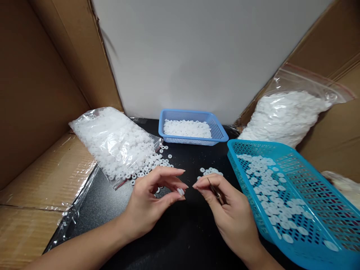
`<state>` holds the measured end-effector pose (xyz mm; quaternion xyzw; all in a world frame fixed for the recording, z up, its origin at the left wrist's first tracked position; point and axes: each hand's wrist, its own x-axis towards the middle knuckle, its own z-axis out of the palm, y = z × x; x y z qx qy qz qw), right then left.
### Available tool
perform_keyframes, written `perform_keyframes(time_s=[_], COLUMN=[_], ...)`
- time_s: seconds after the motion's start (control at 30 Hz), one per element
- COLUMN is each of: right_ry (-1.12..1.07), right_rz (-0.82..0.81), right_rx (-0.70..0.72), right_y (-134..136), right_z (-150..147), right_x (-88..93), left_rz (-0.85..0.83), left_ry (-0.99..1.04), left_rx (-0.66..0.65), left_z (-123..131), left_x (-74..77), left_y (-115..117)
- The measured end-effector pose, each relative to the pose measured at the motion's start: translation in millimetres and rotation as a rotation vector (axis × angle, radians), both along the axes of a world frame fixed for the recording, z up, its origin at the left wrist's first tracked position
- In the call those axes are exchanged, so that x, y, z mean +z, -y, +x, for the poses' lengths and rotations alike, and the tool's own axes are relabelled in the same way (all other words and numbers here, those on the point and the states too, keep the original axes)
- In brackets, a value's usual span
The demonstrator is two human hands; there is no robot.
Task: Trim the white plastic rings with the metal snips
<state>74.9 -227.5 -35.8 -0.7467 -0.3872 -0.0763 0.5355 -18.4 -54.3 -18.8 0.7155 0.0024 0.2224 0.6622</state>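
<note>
Black tabletop (180, 240) fills the space between cardboard walls. Over it, the left hand (153, 198) curls its thumb and fingertips around a small white ring (180, 192), which sits at the very tip of the pinch, facing the right hand (225, 210). That hand is closed on a thin metal tool (215, 189), its fingertips nearly meeting the ring. Just beyond the two grips lies a little pile of rings (211, 172); a spilled bag (118, 144) lies outside the left hand, a teal basket (233, 157) outside the right.

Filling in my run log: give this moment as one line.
left hand: pinching white ring | right hand: holding thin tool | beside: teal basket
</note>
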Motion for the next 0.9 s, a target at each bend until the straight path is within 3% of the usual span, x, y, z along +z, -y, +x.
perform_keyframes(time_s=[0.4,0.57,0.67,0.77,0.9], right_ry=[-0.022,-0.061,-0.046,0.038,0.131], right_rz=[0.094,0.04,-0.003,-0.014,-0.045], right_rx=[0.122,0.129,0.105,-0.09,-0.562], right_y=[-4,-12,-7,13,50], right_z=[-7,-13,-12,-2,22], right_x=[2.5,1.2,6.3,15.4,21.4], left_rz=[0.305,0.438,0.516,0.634,0.799], left_ry=[0.121,0.23,0.222,0.142,-0.167], left_rx=[0.017,-0.007,0.01,0.075,0.103], left_z=[-4,-1,2,4,8], left_x=[-5.3,-15.4,-12.3,8.0,40.6], left_y=[0,1,-4,-19,-44])
